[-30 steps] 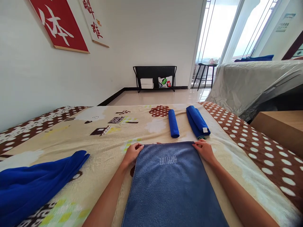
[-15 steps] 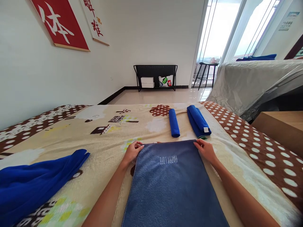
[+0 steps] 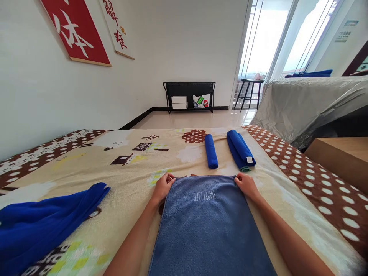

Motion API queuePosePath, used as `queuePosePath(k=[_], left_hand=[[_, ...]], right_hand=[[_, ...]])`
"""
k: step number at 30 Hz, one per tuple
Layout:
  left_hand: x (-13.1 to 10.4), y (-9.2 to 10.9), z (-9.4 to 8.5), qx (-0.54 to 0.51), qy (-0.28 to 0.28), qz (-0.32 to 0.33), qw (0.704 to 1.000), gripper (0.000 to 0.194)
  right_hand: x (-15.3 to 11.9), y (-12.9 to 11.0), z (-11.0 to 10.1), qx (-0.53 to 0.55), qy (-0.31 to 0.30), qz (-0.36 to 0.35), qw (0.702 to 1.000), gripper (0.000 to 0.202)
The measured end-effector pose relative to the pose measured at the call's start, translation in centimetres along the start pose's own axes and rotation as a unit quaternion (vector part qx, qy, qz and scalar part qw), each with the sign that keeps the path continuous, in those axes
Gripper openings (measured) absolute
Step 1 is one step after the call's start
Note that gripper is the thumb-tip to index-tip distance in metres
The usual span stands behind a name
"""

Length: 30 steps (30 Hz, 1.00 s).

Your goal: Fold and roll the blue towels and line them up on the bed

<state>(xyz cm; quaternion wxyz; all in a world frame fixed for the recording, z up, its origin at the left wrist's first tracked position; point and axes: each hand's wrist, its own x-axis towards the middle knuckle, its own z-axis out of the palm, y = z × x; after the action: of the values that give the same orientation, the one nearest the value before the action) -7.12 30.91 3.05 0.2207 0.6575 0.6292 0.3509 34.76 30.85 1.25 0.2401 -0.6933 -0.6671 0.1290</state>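
A grey-blue towel [image 3: 208, 230] with white "HAPPY LIFE" lettering, upside down from my side, lies spread over the patterned blanket [image 3: 129, 207]. My left hand [image 3: 164, 188] pinches its far left corner. At the far right corner, my right hand [image 3: 245, 184] grips the edge between thumb and fingers. The towel's near end runs out of view at the bottom. Beyond its far edge lie a slim rolled blue towel [image 3: 211, 151] and a thicker rolled blue towel [image 3: 240, 148] with a white tag.
A loose, crumpled blue cloth [image 3: 51, 218] lies to the left. Past the bed, a black rack [image 3: 189, 90] stands against the wall. At right are a plastic-covered piece of furniture [image 3: 304, 99], a brown box [image 3: 339, 155] and a dark stool [image 3: 250, 86].
The towel's far edge sits slightly lower in view and its lettering has shifted down a little. Both hands keep their hold on the corners. The camera has tilted up slightly.
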Motion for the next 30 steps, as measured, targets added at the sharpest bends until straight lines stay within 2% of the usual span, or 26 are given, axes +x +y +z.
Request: queuePosePath(k=[3, 6, 9, 11, 14, 18, 21, 23, 25, 28, 30], left_hand=[[-0.6, 1.4, -0.7, 0.078, 0.016, 0.028, 0.996, 0.025], [-1.2, 4.3, -0.3, 0.141, -0.013, 0.109, 0.984, 0.036], [-1.9, 7.4, 2.1, 0.183, -0.107, 0.205, 0.956, 0.045], [-2.5, 8.6, 3.8, 0.209, -0.156, 0.235, 0.936, 0.051], [-3.7, 7.8, 4.3, 0.246, -0.19, 0.242, 0.919, 0.058], [-5.3, 4.3, 1.2, 0.29, -0.171, 0.203, 0.92, 0.056], [-6.9, 3.4, -1.1, 0.317, -0.139, 0.164, 0.924, 0.056], [-9.1, 4.4, -2.0, 0.327, -0.123, 0.164, 0.923, 0.056], [-12.6, 5.9, -2.5, 0.334, -0.117, 0.213, 0.911, 0.056], [-19.1, 7.4, -2.4, 0.347, -0.102, 0.361, 0.86, 0.062], [-23.4, 6.7, -2.1, 0.354, -0.063, 0.44, 0.823, 0.068]], right_hand=[[-0.8, -1.1, -0.7, -0.051, 0.039, -0.006, 0.998, 0.022], [-1.7, -3.3, -1.6, -0.084, 0.061, -0.071, 0.992, 0.044], [-2.7, -6.4, -1.1, -0.096, 0.007, -0.194, 0.976, 0.053], [-3.3, -8.0, -0.1, -0.099, -0.044, -0.256, 0.961, 0.051], [-4.4, -7.4, 0.7, -0.108, -0.083, -0.272, 0.953, 0.056], [-6.0, -2.9, -0.7, -0.126, -0.076, -0.21, 0.967, 0.068], [-8.3, -0.9, -2.5, -0.139, -0.06, -0.163, 0.975, 0.067], [-11.1, -1.2, -3.7, -0.138, -0.052, -0.165, 0.975, 0.064], [-14.9, -2.3, -4.5, -0.124, -0.058, -0.22, 0.966, 0.062], [-21.1, -3.6, -4.7, -0.1, -0.049, -0.381, 0.918, 0.067], [-24.7, -2.9, -4.1, -0.099, 0.011, -0.455, 0.885, 0.067]])
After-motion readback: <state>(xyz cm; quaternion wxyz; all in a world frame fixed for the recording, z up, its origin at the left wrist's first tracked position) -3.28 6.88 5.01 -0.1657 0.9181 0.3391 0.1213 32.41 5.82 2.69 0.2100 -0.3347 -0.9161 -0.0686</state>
